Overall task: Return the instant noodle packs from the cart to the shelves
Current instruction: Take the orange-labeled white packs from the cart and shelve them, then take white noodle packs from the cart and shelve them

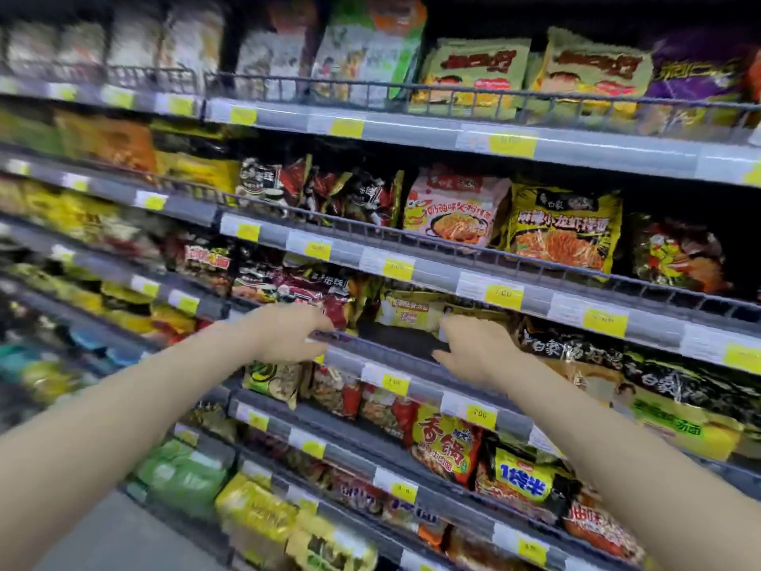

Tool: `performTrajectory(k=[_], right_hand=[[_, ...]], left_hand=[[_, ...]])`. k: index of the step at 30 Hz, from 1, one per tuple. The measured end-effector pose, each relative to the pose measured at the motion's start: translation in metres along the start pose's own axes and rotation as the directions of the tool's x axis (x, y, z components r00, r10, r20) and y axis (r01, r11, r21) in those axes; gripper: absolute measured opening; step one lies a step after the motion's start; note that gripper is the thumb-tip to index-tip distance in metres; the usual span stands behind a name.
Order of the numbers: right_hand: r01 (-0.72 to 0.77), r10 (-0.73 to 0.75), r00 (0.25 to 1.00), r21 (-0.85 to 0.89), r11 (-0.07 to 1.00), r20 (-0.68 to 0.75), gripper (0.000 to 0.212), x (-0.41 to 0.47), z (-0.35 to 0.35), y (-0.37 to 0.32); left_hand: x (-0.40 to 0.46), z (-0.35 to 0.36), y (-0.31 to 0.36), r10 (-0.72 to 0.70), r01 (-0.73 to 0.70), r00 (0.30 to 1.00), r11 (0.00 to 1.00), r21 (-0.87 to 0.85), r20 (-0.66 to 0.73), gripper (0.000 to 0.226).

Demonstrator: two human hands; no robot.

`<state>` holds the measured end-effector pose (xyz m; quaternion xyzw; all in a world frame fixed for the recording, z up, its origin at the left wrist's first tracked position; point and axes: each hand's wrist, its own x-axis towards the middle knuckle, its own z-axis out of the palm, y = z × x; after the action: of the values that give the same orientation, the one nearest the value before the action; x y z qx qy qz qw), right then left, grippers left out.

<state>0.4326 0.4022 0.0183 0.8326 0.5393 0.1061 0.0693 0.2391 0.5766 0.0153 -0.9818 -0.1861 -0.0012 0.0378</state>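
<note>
My left hand (288, 333) reaches to the wire rail of the third shelf (370, 352), its fingertips beside a red and black noodle pack (321, 296). Nothing is in its grasp. My right hand (473, 350) is stretched out to the right of it, fingers apart, their tips at the right edge of a pale yellow noodle pack (405, 311) that lies far back on the same shelf. A dark gap of bare shelf (395, 337) lies between the two hands. The cart is out of view.
Several shelves full of noodle packs fill the view, each with a wire rail and yellow price tags (504, 294). Black packs (576, 348) stand right of my right hand. Grey floor (123, 537) shows at the lower left.
</note>
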Motion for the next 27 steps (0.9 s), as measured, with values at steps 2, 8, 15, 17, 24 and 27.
performTrajectory(k=[2, 8, 15, 17, 24, 27], right_hand=[[0.071, -0.071, 0.997, 0.014, 0.997, -0.008, 0.03, 0.001, -0.002, -0.018], [0.316, -0.331, 0.943, 0.246, 0.916, 0.024, 0.047, -0.002, 0.004, -0.097], [0.556, -0.594, 0.802, 0.295, 0.777, 0.054, 0.054, -0.009, -0.021, -0.24], [0.631, -0.665, 0.747, 0.293, 0.719, 0.022, 0.051, -0.016, -0.035, -0.291], [0.837, -0.835, 0.533, 0.231, 0.497, -0.137, 0.05, -0.054, -0.079, -0.478], [0.872, -0.864, 0.472, 0.232, 0.43, -0.174, 0.051, -0.061, -0.102, -0.553]], left_hand=[[-0.036, 0.002, -0.006, -0.099, 0.099, 0.995, 0.995, -0.034, 0.006, 0.049], [-0.165, 0.028, -0.014, -0.367, 0.371, 0.928, 0.922, -0.108, 0.061, 0.041], [-0.346, 0.042, -0.034, -0.694, 0.699, 0.709, 0.715, 0.003, 0.126, 0.042], [-0.402, 0.041, -0.044, -0.77, 0.774, 0.627, 0.633, 0.021, 0.121, 0.042], [-0.57, 0.049, -0.08, -0.917, 0.901, 0.387, 0.398, 0.174, 0.095, 0.036], [-0.631, 0.047, -0.106, -0.943, 0.927, 0.327, 0.333, 0.173, 0.064, 0.04]])
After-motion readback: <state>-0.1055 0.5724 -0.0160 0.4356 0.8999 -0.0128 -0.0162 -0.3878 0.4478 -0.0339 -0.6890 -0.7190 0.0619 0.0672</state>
